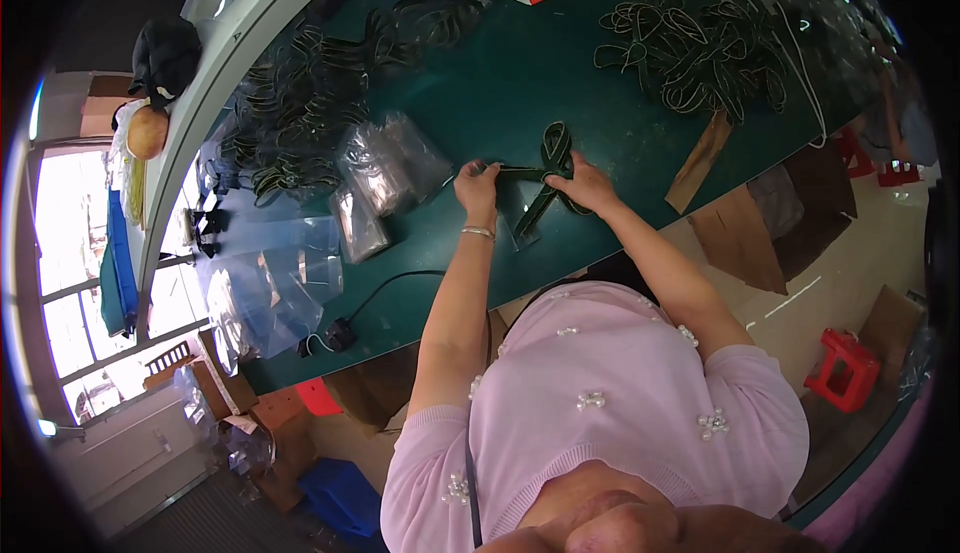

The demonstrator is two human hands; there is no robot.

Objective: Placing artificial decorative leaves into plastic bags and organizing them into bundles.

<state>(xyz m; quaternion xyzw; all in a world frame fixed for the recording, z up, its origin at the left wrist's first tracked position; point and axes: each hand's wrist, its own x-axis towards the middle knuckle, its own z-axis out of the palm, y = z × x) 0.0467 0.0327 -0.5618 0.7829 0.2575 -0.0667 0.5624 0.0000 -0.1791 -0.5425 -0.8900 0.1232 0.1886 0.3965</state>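
Forming a dark green ribbon bow (548, 168) on the green desk (520, 73): left hand (476, 185) pinches the strap end, right hand (585, 186) grips the loops. Judged mid-shaping; next calls for steady tension. Clear plastic sleeves (385, 168) lie just beside.

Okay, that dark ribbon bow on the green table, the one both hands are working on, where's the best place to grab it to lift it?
Judging by its shape, pinch the ribbon bow at the crossing below its loop, coming from above. The tails fan out from there, so it should hang together. The left hand holds one tail; the right hand is by the crossing.
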